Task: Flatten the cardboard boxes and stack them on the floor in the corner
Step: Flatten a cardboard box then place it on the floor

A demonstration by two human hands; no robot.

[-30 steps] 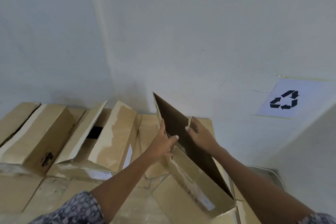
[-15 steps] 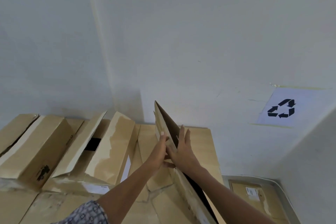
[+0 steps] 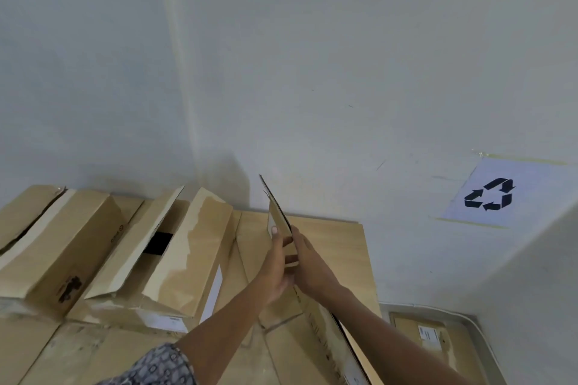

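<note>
We press a flattened cardboard box [image 3: 278,216] between our left hand [image 3: 275,269] and right hand [image 3: 309,262], palms facing each other on its two faces, so it stands on edge and rises beyond our fingertips. To the left of our hands lie unflattened boxes [image 3: 184,259]; a recycling sign [image 3: 491,194] hangs on the wall to the right.

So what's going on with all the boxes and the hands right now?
Box in the hands: squashed flat, held up on edge.
Left hand: pressed on the box's left face.
Right hand: pressed on its right face.
Middle box: not flattened, top flaps ajar.
Left box: not flattened, still box-shaped.
Recycling sign: taped to the wall.
</note>
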